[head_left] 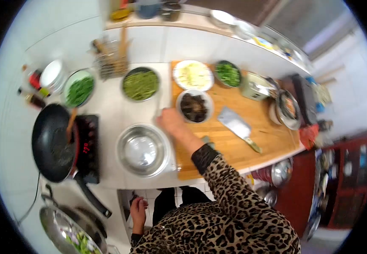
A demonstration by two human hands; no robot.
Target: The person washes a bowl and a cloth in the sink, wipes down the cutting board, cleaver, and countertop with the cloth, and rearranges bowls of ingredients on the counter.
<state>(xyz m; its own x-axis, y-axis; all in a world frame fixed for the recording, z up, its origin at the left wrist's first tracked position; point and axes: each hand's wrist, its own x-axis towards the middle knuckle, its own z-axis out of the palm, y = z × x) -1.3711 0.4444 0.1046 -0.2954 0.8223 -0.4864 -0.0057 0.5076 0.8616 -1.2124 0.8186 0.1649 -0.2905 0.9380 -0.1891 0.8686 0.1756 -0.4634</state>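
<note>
My right hand [170,121] reaches over the counter at the cutting board's left edge, fingers curled together. Whatever it may hold is blurred and cannot be made out. Just below and left of it stands a steel bowl [143,150], shiny inside. To its right on the board is a white bowl of dark, torn-looking food [193,106]. My left hand [139,210] hangs low in front of the counter, away from everything on it, its fingers loosely bent and apart. A cleaver [235,122] lies flat on the wooden cutting board [217,163], right of my right forearm.
A black wok [55,144] with a wooden-handled utensil sits on an induction cooker [89,148] at left. Bowls of green beans [141,84], chopped greens [80,90] and other greens [228,74] stand behind, with a plate of pale slices [193,75]. A pan of vegetables [71,233] is lower left.
</note>
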